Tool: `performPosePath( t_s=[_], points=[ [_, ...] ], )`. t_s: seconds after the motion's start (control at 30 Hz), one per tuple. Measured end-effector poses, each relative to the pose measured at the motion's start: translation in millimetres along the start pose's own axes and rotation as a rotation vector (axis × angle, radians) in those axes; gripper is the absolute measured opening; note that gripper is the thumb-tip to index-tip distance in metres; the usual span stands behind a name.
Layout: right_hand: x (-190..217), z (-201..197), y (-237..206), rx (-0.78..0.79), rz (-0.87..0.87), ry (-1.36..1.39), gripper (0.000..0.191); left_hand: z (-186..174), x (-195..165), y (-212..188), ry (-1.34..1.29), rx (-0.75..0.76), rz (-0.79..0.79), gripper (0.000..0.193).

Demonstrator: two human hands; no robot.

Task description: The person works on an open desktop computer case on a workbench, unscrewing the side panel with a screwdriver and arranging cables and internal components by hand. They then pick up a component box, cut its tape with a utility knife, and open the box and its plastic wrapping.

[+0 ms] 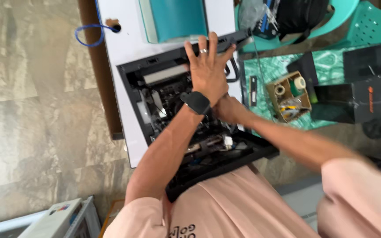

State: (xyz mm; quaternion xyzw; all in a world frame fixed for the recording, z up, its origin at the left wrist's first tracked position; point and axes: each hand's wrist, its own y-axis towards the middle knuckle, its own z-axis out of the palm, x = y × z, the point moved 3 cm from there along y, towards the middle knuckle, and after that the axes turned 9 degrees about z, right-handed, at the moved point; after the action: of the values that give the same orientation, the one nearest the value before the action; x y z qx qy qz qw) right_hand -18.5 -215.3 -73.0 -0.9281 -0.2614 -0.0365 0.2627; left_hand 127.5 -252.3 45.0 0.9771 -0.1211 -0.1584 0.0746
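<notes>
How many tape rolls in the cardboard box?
2 visible: a pale roll at the left of the small cardboard box, and a white roll at its top right corner beside something green. More may lie hidden among the box's clutter.

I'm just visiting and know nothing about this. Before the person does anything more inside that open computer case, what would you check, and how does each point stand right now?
1. Case open for access: ok. The black computer case lies on its side on the white table with its inside showing.
2. Case steadied: ok. The left hand presses flat, fingers spread, on its far edge.
3. Right hand empty: cannot tell, it is blurred and partly hidden behind the left wrist.
4. Power disconnected: cannot tell.
5. Small parts within reach: ok. The cardboard box of bits sits beside the case.
</notes>
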Motion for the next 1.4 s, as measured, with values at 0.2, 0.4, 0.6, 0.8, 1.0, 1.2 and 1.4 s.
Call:
performPosePath(
  t_s=[0.2, 0.4, 0.6, 0.8, 1.0, 1.2, 1.4],
  points=[
    [5.4, 17.0, -26.0, 0.018, 0.024, -0.123, 0.024, -1.7, -8.3, -2.9, -0.026, 0.038, 0.023, 0.083],
    [-4.0, -7.7, 6.2, 0.244, 0.069, 0.073, 0.023, -3.0, -0.3, 0.0, 0.000, -0.037, 0.029, 0.083],
    [6.2, 6.4, -15.9, 0.131, 0.235, -0.089, 0.029, 5.0, -3.3, 3.0, 0.018, 0.036, 0.010, 0.085],
    [-4.7, -0.5, -6.8, 0.088, 0.015, -0.079, 0.026, -1.7, -8.9, 3.9, 0.057, 0.078, 0.037, 0.088],
    [-7.7, -61.6, -49.2, -0.104, 0.216, 0.257, 0.024, -21.6, -20.4, 7.4, 0.067, 0.210, 0.063, 0.098],
    [15.4, -116.1, -137.9, -0.485, 0.105, 0.278, 0.009, -9.2, -50.5, -36.3, 0.019, -0.006, 0.547, 0.060],
    [21.5, -121.4, -153.2, -0.643, -0.073, 0.168, 0.010, 77.3, -55.4, -44.5, -0.267, 0.545, 0.592, 0.019]
  ],
)
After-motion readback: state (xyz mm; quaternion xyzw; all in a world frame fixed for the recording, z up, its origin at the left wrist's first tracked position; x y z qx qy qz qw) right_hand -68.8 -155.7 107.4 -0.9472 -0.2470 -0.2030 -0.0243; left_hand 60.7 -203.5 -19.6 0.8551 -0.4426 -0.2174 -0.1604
